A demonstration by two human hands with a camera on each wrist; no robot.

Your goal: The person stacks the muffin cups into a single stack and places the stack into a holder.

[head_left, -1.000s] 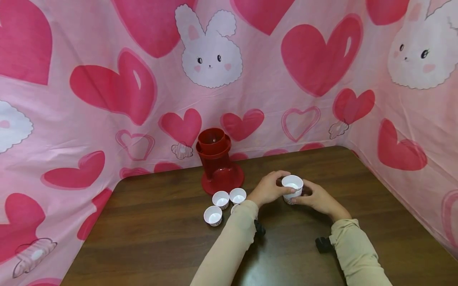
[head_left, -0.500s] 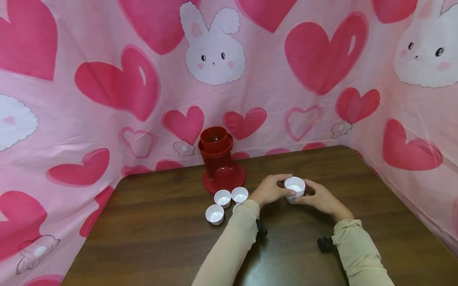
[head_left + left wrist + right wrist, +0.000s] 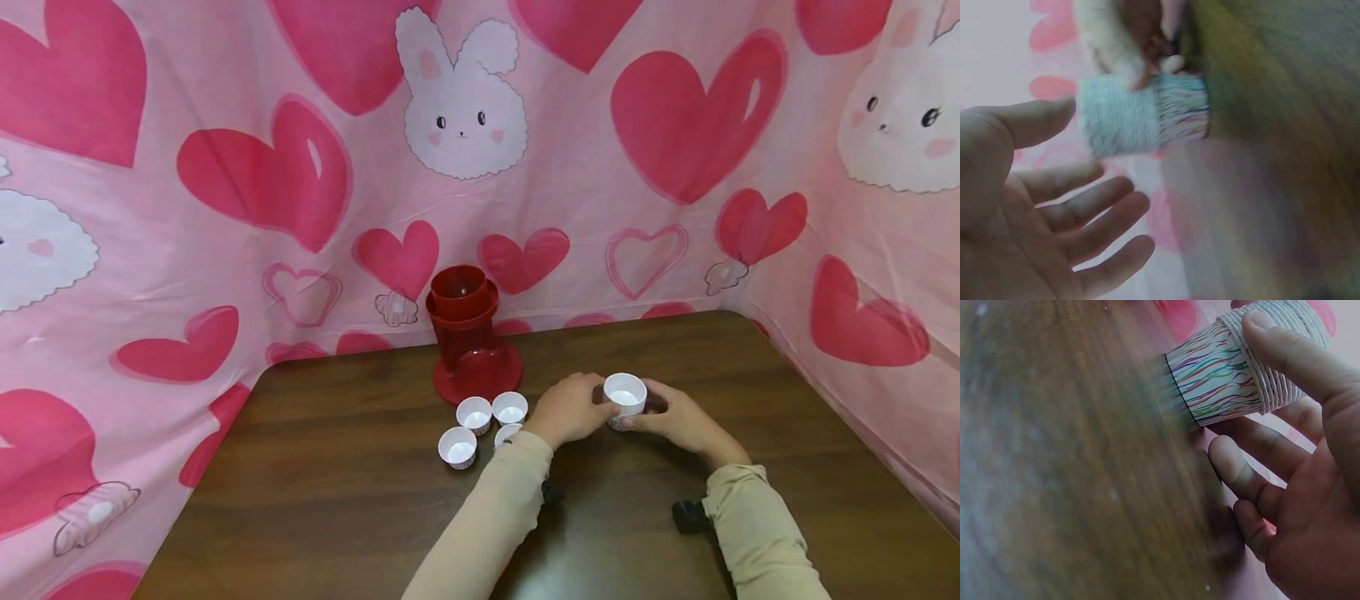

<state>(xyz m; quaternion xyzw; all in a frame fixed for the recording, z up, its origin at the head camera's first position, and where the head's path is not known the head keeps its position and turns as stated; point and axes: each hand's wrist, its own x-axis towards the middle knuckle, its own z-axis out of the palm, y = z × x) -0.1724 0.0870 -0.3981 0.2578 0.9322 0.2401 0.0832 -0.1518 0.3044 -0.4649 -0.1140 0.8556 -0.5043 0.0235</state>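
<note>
One hand, the right hand (image 3: 686, 423), grips an upright stack of white cups (image 3: 626, 397) between thumb and fingers, over the brown table (image 3: 322, 475); the left hand (image 3: 572, 408), fingers loosely spread, is just beside it. To the left, four more white cups (image 3: 457, 448) sit grouped near a red stand (image 3: 480, 375), before a pink heart-printed cloth (image 3: 577, 192).

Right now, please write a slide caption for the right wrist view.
Right hand holds a stack of white cups with colorful wavy stripes; the brown table lies blurred at left.
</note>
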